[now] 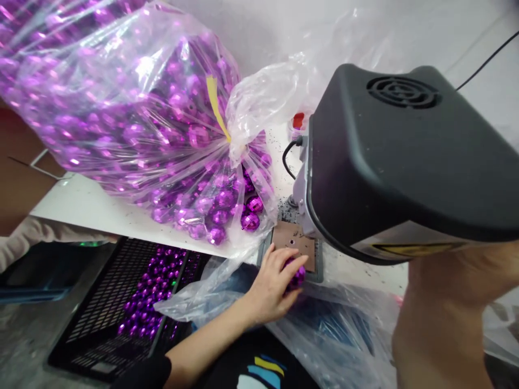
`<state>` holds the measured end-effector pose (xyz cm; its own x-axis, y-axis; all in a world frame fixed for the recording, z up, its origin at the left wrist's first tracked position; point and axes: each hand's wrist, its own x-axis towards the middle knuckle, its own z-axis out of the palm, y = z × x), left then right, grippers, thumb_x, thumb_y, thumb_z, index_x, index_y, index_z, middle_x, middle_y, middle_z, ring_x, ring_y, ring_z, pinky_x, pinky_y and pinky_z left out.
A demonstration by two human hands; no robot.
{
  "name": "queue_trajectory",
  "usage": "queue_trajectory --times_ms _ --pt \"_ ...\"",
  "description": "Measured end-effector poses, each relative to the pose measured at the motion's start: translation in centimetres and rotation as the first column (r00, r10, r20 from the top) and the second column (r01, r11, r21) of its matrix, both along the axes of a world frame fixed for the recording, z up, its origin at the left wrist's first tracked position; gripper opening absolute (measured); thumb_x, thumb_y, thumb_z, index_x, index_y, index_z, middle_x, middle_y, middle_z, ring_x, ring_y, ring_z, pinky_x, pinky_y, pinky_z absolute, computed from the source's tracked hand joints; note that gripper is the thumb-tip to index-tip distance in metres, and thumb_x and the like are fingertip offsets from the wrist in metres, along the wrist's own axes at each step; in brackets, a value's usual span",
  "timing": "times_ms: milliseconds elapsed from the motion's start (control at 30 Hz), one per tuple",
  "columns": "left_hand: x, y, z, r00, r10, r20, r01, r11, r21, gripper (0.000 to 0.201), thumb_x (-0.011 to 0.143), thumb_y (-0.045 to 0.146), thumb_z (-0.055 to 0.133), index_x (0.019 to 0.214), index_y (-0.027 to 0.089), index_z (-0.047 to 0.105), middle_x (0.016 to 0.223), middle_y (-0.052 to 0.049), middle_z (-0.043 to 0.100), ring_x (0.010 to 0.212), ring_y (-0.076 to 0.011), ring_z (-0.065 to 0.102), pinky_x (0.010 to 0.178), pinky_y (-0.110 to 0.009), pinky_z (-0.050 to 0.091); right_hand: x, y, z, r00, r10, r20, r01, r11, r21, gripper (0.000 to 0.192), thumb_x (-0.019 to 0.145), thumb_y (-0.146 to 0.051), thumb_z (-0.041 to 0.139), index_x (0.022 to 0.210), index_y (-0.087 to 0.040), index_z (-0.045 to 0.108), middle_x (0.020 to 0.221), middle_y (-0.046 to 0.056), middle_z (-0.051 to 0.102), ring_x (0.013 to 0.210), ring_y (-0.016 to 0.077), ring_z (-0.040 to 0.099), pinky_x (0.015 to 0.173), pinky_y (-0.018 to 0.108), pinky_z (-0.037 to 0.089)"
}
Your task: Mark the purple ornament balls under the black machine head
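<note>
A white worktable runs across the head view, speckled with dark grit near its front edge and backed by a pale wall. The left hand reaches up from below the table's edge, its fingers curled around a small purple faceted ball, gripping it from the left and above. The ball sits right at the front lip of a brown plate, which lies just beyond the fingertips. Directly above and to the right of the hand looms a black machine housing with a round vent on top; a black cable loops at its left side, near a red button. Up and to the left of the hand rests a large clear plastic bag packed with shiny purple balls, tied with a yellow strip; loose balls at its lower end lie just beyond the hand on the table. Below and to the left of the hand, a black perforated crate holds more purple balls. Crumpled clear plastic spreads beneath and to the right of the wrist. The right forearm rises at the far right, well apart from the left hand; the right hand itself is hidden behind the housing, so whether it is open or closed cannot be told.
</note>
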<state>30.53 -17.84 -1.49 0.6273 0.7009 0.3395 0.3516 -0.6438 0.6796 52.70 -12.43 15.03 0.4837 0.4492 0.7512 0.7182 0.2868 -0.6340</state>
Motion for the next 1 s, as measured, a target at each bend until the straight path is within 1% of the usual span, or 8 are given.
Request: queue_trajectory --times_ms 100,200,367,533,667,800,900,1000 --pt "-1.5 0.8 1.2 0.999 0.027 0.017 -0.028 0.999 0.028 0.070 0.092 0.045 0.067 0.151 0.021 0.039 0.148 -0.017 0.049 0.140 -0.0314 0.045 0.120 -0.056 0.034 0.0 -0.1 0.0 1.000 0.012 0.001 -0.012 1.000 0.023 0.054 0.090 -0.064 0.053 0.077 -0.011 0.054 0.069 -0.001 0.040 0.065 0.0013 0.035 0.066 0.027 0.024" --pt "-2.9 4.1 1.8 0.936 0.351 0.007 -0.349 0.931 0.108 0.041 0.099 0.027 0.055 0.139 0.021 0.052 0.136 -0.014 0.058 0.128 -0.0282 0.053 0.109 -0.048 0.045 -0.2 0.0 0.3 0.999 -0.004 0.039 0.003 1.000 0.017 0.048 0.092 -0.056 0.054 0.077 -0.011 0.055 0.069 -0.001 0.042 0.066 0.0012 0.037 0.066 0.026 0.027" --pt "-4.0 9.3 1.4 0.756 0.519 -0.400 -0.449 0.855 0.261 0.040 0.091 0.024 0.066 0.131 0.019 0.062 0.126 -0.017 0.063 0.114 -0.0357 0.056 0.094 -0.052 0.050 -0.5 0.0 0.6 0.998 -0.017 0.059 0.017 1.000 0.017 0.056 0.091 -0.063 0.051 0.076 -0.010 0.055 0.069 0.000 0.045 0.066 0.0019 0.038 0.064 0.024 0.026" --pt "-5.1 9.6 2.6 0.832 0.515 -0.207 -0.534 0.845 -0.040 0.048 0.087 0.036 0.074 0.131 0.022 0.063 0.118 -0.011 0.062 0.106 -0.0287 0.062 0.089 -0.043 0.054 -0.1 0.2 0.6 0.999 0.027 0.035 -0.026 1.000 -0.011 0.050 0.092 -0.058 0.055 0.078 -0.009 0.056 0.064 -0.002 0.040 0.063 0.0006 0.037 0.063 0.023 0.026" --pt "-4.7 7.6 4.5 0.830 0.483 0.279 -0.119 0.642 -0.758 0.047 0.090 0.048 0.065 0.131 0.024 0.060 0.111 -0.007 0.066 0.094 -0.0218 0.068 0.075 -0.033 0.057 0.3 1.2 0.6 0.997 0.080 -0.004 -0.081 0.997 -0.008 0.047 0.090 -0.055 0.057 0.077 -0.010 0.054 0.064 -0.003 0.037 0.063 0.0002 0.035 0.065 0.023 0.028" --pt "-2.3 5.7 4.3 0.728 0.496 0.474 0.383 0.279 -0.881 0.044 0.085 0.045 0.072 0.118 0.021 0.060 0.100 -0.007 0.072 0.086 -0.0215 0.074 0.077 -0.034 0.059 0.2 1.9 0.8 0.995 0.083 -0.047 -0.084 0.996 -0.019 0.053 0.090 -0.061 0.055 0.076 -0.010 0.053 0.066 -0.003 0.038 0.065 0.0007 0.034 0.066 0.024 0.028" --pt "-0.8 5.4 3.0 0.724 0.513 0.461 0.395 0.239 -0.887 0.047 0.079 0.049 0.079 0.110 0.018 0.061 0.094 -0.006 0.073 0.084 -0.0222 0.075 0.077 -0.034 0.060 0.2 1.8 0.9 0.996 0.082 -0.023 -0.082 0.997 -0.007 0.054 0.090 -0.062 0.054 0.077 -0.009 0.054 0.066 -0.002 0.038 0.065 0.0006 0.035 0.065 0.023 0.026" --pt "0.0 5.5 1.9 0.757 0.512 0.406 0.270 0.321 -0.908 0.051 0.078 0.054 0.079 0.108 0.017 0.064 0.093 -0.005 0.073 0.079 -0.0185 0.072 0.067 -0.028 0.058 0.3 1.6 0.7 0.995 0.102 0.006 -0.102 0.995 -0.006 0.053 0.092 -0.060 0.053 0.078 -0.009 0.053 0.067 -0.003 0.035 0.065 0.0000 0.033 0.066 0.022 0.026"
